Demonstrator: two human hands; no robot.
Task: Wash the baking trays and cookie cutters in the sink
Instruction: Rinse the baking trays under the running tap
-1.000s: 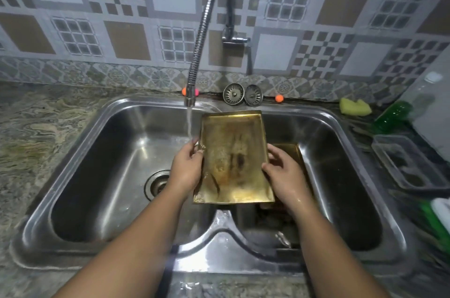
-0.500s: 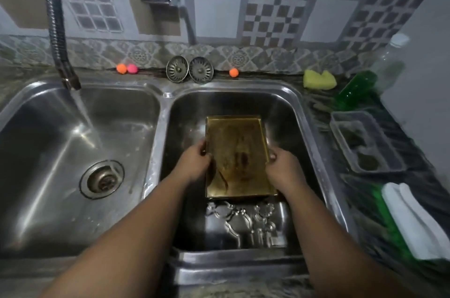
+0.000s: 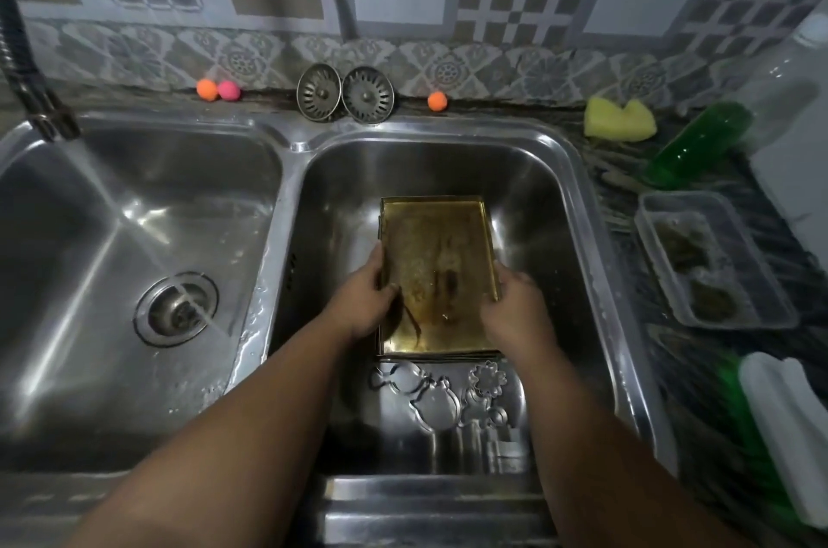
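Observation:
A stained golden baking tray (image 3: 441, 252) lies low in the right basin of the steel double sink (image 3: 295, 144), on top of other trays whose edges show at its near side. My left hand (image 3: 365, 294) grips its left edge, thumb on the inside. My right hand (image 3: 515, 308) grips its right edge. Several metal cookie cutters (image 3: 441, 397) lie on the basin floor just in front of the tray. Water runs from the flexible faucet (image 3: 40, 108) into the left basin, toward its drain (image 3: 177, 309).
Two sink strainers (image 3: 345, 92) lean on the back ledge among small orange and pink balls (image 3: 218, 90). On the right counter are a yellow sponge (image 3: 620, 119), a green bottle (image 3: 699, 142), a clear plastic container (image 3: 717, 261) and a white cloth (image 3: 788, 417).
The tray went from under the running water over the divider down into the right basin. Both hands kept their grip on its edges. My view shifted right.

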